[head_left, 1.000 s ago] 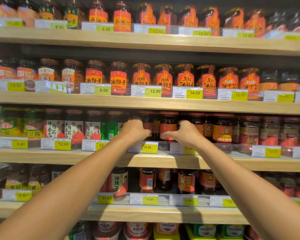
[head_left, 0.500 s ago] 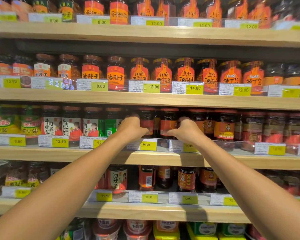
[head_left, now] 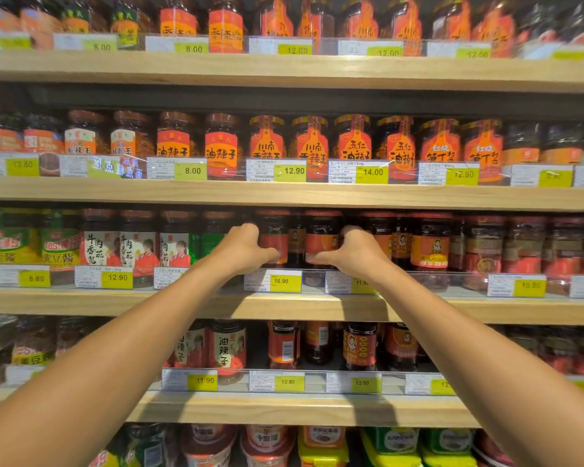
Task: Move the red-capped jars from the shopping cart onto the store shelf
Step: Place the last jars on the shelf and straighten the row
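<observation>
While both arms are reaching to the third shelf (head_left: 284,305), you are working the placing step, not the fetching one.

Item: left hand (head_left: 241,247). It is curling round a red-capped jar (head_left: 273,237) standing above the 16.90 tag (head_left: 273,281); the thumb is lying across the label, the fingers are going behind the glass.

Item: right hand (head_left: 356,251). It is wrapping a second jar (head_left: 321,237) just beside the first, thumb pointing left along its lower label. Both grips are narrow and closed on glass.

Item: jars. Both are sitting upright on the shelf behind the clear rail (head_left: 469,281), among like jars to the right (head_left: 430,244). Whether their bases are fully down, you cannot tell; the rail and hands are hiding them.

Item: cart. It is lying outside this view.

Judgement: seating is nearly done. Next you are needing to loosen both grips and draw the hands straight back over the rail, clearing neighbouring caps, then turning to the cart for more.
</observation>
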Motion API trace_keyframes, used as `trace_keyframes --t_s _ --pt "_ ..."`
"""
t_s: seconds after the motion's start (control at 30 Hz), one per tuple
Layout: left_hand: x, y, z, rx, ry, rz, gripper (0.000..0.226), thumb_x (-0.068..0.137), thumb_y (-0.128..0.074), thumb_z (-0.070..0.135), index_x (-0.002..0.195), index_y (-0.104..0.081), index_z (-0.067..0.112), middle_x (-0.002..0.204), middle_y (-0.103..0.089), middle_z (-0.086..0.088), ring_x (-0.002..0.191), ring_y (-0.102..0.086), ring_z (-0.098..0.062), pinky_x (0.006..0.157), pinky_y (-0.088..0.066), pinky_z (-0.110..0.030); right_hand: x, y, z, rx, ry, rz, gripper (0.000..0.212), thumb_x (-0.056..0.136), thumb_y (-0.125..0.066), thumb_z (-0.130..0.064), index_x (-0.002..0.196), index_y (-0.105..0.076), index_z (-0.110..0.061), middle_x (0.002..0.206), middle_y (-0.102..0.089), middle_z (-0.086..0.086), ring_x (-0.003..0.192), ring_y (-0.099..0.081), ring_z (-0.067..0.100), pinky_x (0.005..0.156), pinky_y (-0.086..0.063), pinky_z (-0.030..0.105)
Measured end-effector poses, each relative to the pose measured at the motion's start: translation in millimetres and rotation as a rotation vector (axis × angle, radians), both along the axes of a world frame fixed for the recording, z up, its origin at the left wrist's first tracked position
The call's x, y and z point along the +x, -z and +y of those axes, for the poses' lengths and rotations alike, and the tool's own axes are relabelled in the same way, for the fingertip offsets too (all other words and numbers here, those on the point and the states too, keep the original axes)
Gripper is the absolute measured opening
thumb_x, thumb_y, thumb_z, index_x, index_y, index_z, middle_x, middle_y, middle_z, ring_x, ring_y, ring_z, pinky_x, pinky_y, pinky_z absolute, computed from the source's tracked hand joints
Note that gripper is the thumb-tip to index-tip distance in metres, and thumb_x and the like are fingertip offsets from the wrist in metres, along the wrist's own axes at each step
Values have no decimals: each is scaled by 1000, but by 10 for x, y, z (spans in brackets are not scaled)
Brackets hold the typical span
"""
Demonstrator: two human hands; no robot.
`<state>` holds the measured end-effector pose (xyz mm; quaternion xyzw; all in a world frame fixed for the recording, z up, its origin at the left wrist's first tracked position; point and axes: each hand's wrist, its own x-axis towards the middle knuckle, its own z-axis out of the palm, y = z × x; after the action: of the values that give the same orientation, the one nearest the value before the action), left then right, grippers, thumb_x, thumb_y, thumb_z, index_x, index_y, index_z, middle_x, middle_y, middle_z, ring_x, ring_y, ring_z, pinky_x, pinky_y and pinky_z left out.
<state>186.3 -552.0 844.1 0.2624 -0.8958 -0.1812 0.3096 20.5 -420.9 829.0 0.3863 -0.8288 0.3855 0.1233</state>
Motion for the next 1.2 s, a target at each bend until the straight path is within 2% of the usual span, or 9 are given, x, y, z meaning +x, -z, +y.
trace_keyframes --t_s 0.17,0.3,0.53,0.67,0.73,0.83,0.9,1.03,1.2 --pt "-34 17 -3 4 -3 14 32 92 -69 31 75 -48 13 73 -51 -1 58 -46 -13 48 -32 -27 45 5 -12 3 26 5 62 73 -82 -55 111 -62 -11 104 -69 4 91 -66 24 67 -52 33" --pt "-36 20 29 -16 -2 14 33 92 -69 28 72 -47 14 71 -52 -1 57 -47 -14 48 -32 -28 57 17 -40 -10 34 -4 62 73 -82 -54 115 -63 -13 105 -70 4 92 -67 24 74 -58 36" --pt "-82 58 0 -29 7 17 30 91 -68 32 79 -55 8 78 -58 -7 60 -50 -18 54 -40 -30 81 27 10 8 44 30 47 81 -78 -47 110 -63 -13 103 -69 4 88 -65 22 73 -54 34" --pt "22 83 61 -69 -22 -11 41 92 -64 45 76 -49 11 73 -53 -4 59 -49 -18 53 -35 -31 118 44 151 5 23 55 63 71 -77 -66 105 -68 -13 94 -73 0 83 -69 19 77 -60 43" --pt "114 99 43 -135 -44 -45 47 92 -61 53 95 -55 6 82 -59 -7 72 -58 -22 59 -41 -33 158 61 296 -22 7 105 77 73 -76 -66 123 -63 -9 111 -71 1 101 -68 20 89 -57 43" --pt "258 148 41 -266 -46 1 69 88 -61 58 140 -49 14 132 -63 -6 117 -62 -25 92 -53 -42 217 91 611 -109 -20 193 81 79 -74 -59 142 -54 -13 130 -65 -1 118 -62 16 100 -52 37" --pt "343 181 157 -290 28 136 60 87 -64 53 138 -53 23 137 -61 4 120 -61 -19 99 -51 -45 210 120 846 -152 -26 233 71 81 -74 -57 138 -58 -18 127 -67 -5 115 -63 12 100 -52 37" --pt "264 225 517 -242 295 266 36 88 -71 36 121 -68 24 110 -72 11 97 -68 -2 93 -56 -29 71 123 1325 -226 33 257 49 82 -76 -50 122 -70 -22 109 -74 -12 99 -67 2 95 -55 31" --pt "-245 188 937 -247 477 254 46 85 -65 50 127 -62 31 123 -67 11 111 -63 -6 99 -52 -37 -189 78 1751 -199 147 224 46 82 -77 -47 119 -72 -20 106 -75 -9 94 -69 3 92 -54 30"
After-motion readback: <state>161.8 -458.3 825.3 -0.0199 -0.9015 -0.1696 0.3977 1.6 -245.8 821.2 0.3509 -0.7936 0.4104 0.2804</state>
